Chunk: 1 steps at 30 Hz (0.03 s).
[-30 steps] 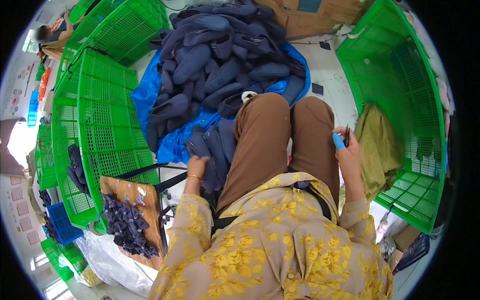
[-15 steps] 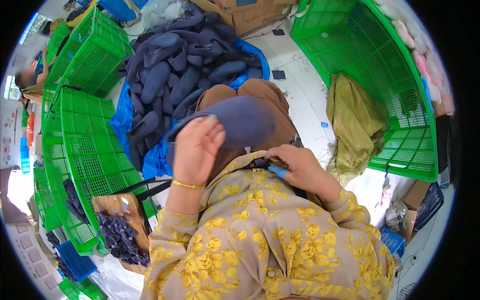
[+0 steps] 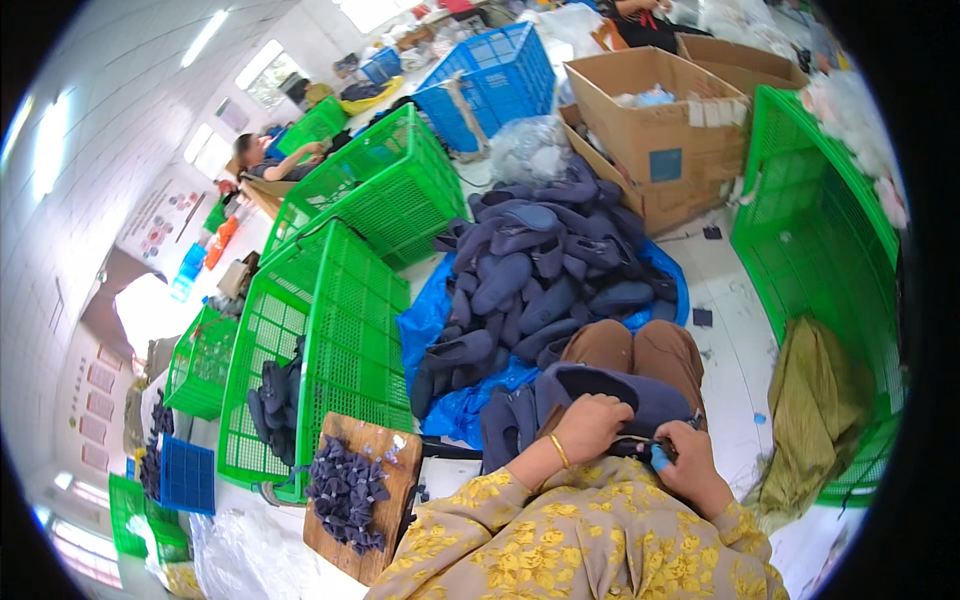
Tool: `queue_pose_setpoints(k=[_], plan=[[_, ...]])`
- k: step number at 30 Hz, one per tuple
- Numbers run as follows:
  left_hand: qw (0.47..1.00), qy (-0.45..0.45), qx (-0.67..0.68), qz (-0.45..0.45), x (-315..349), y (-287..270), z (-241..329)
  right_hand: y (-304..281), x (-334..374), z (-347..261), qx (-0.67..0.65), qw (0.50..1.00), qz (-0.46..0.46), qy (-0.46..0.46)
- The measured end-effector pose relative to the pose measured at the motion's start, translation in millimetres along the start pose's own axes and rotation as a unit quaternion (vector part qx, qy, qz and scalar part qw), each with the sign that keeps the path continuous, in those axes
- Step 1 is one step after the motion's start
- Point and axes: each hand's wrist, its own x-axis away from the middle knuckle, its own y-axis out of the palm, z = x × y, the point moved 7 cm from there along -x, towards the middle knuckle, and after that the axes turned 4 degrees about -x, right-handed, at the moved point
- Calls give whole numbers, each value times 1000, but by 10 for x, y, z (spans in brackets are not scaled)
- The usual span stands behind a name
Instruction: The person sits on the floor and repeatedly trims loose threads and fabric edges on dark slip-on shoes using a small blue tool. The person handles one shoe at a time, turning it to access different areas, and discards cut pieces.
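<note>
A navy fabric slipper [image 3: 655,398] lies across my lap, its opening toward the left. My left hand [image 3: 592,430], with a gold bangle at the wrist, has its fingers curled over the slipper's near edge. Close beside it on the right, my right hand [image 3: 690,462] is closed, a blue wrap on one finger. Something dark shows at its fingertips, too small to name. More navy slippers [image 3: 505,430] rest against my left side. Beyond my knees, a large heap of navy slippers [image 3: 530,265] sits on a blue plastic sheet [image 3: 425,318].
To the left, a wooden board [image 3: 398,468] carries small navy fabric bows [image 3: 345,490], beside green crates [image 3: 355,350]. Another green crate [image 3: 830,230] and an olive sack [image 3: 815,410] stand at the right. A cardboard box [image 3: 660,140] is behind the heap. Other people sit farther back.
The view has swung up and left, showing more of the room. The slipper, blurred and raised before, is now lower on my lap, and my left hand has come down with it.
</note>
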Motion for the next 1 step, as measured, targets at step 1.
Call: queue_pose_setpoints(k=[1], plan=[[1000, 1, -8, -6, 30, 18, 3, 28, 11, 77, -9, 1000, 6, 11]])
